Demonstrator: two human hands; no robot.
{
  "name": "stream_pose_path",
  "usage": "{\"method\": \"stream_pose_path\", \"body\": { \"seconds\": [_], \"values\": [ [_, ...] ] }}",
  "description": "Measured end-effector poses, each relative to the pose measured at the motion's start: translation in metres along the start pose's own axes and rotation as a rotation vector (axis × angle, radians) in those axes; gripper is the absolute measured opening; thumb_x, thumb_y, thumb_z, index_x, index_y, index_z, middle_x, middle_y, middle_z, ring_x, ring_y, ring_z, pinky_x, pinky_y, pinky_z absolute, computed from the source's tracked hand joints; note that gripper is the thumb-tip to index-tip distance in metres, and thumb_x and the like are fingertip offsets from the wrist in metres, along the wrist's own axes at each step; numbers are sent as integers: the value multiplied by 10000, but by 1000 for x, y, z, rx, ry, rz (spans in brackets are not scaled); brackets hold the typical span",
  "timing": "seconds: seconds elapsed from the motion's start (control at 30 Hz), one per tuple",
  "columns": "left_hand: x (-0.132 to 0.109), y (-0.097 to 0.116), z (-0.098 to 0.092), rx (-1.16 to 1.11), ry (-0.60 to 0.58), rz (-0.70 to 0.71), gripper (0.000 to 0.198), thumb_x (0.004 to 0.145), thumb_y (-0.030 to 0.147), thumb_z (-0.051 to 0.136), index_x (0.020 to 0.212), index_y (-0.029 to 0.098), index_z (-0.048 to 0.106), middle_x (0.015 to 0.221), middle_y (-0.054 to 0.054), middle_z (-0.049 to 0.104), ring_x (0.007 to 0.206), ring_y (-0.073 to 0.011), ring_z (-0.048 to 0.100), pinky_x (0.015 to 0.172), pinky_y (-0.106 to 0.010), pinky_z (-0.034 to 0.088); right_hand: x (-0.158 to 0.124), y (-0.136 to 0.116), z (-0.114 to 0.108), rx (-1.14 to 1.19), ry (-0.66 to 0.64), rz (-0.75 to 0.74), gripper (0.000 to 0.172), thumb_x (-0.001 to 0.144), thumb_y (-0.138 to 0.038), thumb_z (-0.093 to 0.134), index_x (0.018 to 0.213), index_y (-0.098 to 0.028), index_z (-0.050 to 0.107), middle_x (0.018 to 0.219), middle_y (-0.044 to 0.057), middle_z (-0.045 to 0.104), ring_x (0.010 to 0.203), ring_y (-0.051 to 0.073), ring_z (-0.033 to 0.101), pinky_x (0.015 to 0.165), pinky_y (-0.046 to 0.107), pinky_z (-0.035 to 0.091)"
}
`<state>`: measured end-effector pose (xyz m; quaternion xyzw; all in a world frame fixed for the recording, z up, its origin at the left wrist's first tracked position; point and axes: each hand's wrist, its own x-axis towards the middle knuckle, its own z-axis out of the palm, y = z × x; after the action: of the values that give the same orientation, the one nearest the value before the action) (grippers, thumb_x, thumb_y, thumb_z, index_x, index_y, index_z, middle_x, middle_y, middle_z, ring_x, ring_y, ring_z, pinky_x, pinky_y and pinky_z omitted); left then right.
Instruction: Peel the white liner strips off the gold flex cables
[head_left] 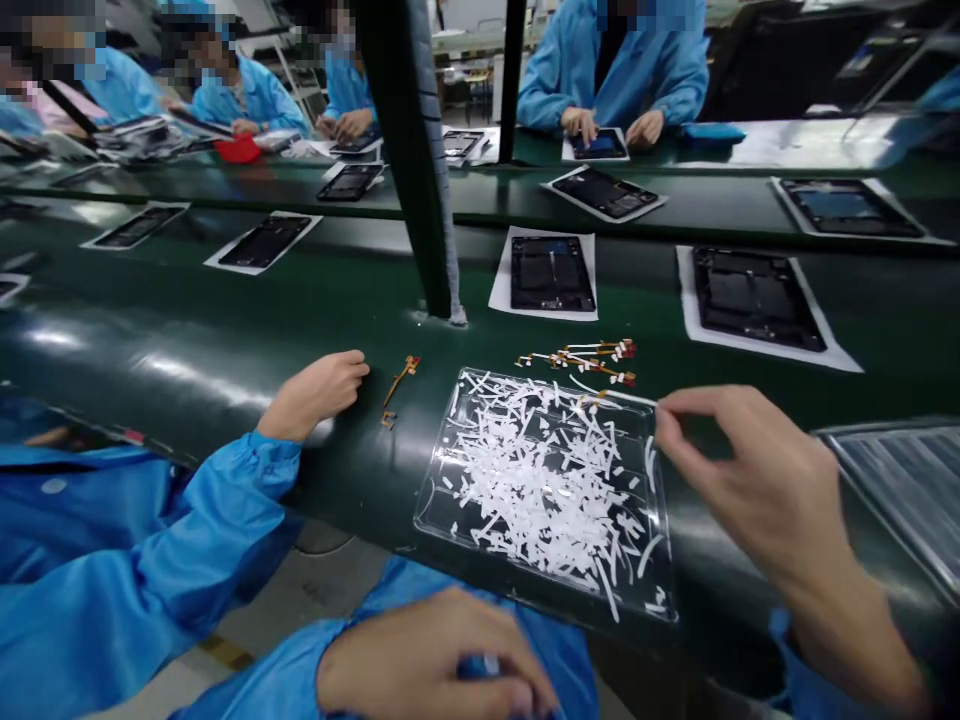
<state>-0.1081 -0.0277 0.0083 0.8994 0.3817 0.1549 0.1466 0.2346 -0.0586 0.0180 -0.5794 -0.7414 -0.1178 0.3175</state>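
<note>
My right hand (pixel 750 480) pinches the end of a thin white strip (pixel 631 399) between thumb and forefinger. The strip stretches left over the far right rim of a clear plastic tray (pixel 435 510). Heaped in that tray are many white paper-like scraps (pixel 540 490). Just beyond its far edge lie several flex cables (pixel 592 355), orange-brown with white strips. Low in the view, near my lap, my left hand (pixel 435 655) is curled closed. Something dark blue shows between its fingers, but I cannot make out what it is.
A co-worker's hand (pixel 319 393) rests on the green bench at left, near a single flex cable (pixel 401 380). Tablet housings on white sheets (pixel 553 272) line the belt behind. A dark post (pixel 412 160) rises mid-bench. A ribbed clear tray (pixel 907 480) sits right. People in blue work opposite.
</note>
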Motion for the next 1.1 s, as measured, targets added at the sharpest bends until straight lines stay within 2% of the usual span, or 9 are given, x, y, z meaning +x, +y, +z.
{"method": "stream_pose_path", "body": {
  "seconds": [0.03,0.1,0.17,0.23,0.4,0.57,0.73,0.9,1.1],
  "values": [
    [-5,29,16,-121,-19,-35,247,882,345,627,1104,360,736,933,-20,719,851,-233,689,764,-393,588,-5,-15,-4,1,16,-30,81,947,-171,582,1005,-226,600,933,56,703,855,215,670,786,354,511],
    [-1,71,46,-922,-89,-135,327,976,311,581,1288,380,647,1183,-37,713,923,-210,738,721,-331,611,-15,-40,-11,3,45,-73,188,907,-118,626,1045,-242,597,968,59,716,880,228,677,785,378,527],
    [15,86,66,-1374,118,-259,476,911,372,706,1369,356,575,1247,-89,684,912,-217,757,713,-319,628,-24,-59,-15,-1,53,-93,251,879,-88,652,1064,-250,600,982,62,727,896,237,682,794,396,540],
    [35,84,71,-1486,271,-361,421,885,386,751,1274,263,645,1093,-91,724,820,-178,754,741,-297,632,-30,-70,-16,-13,56,-100,275,868,-69,657,1066,-253,603,972,56,737,901,239,685,817,412,547],
    [59,62,52,-1264,361,-270,101,882,264,765,934,181,741,853,-28,738,795,-129,724,740,-229,610,-28,-75,-16,102,-13,66,190,906,-111,632,1034,-250,612,930,30,726,891,213,684,817,387,554],
    [56,58,37,-844,372,60,82,913,150,712,975,198,738,947,-29,758,918,-136,711,854,-266,589,-15,-70,-16,513,-292,368,347,939,-339,681,1277,-287,627,978,5,728,893,183,704,816,320,572],
    [59,50,35,-670,322,256,130,978,137,601,1062,187,687,1011,-56,746,970,-153,705,860,-300,610,-5,-65,-10,568,-347,376,147,943,-414,677,997,-299,751,960,11,752,831,191,707,728,298,574],
    [58,48,38,-747,434,91,255,946,154,652,1195,200,620,1008,-40,728,863,-122,699,803,-266,615,-3,-65,-3,552,-344,372,111,946,-399,670,950,-307,731,966,2,745,850,203,699,716,307,565],
    [56,60,44,-689,552,-7,59,915,199,727,964,166,725,925,-54,756,851,-141,710,772,-274,611,-1,-72,-1,536,-275,443,109,938,-406,681,920,-304,716,915,-5,712,792,181,658,647,285,526]
  ]
}}
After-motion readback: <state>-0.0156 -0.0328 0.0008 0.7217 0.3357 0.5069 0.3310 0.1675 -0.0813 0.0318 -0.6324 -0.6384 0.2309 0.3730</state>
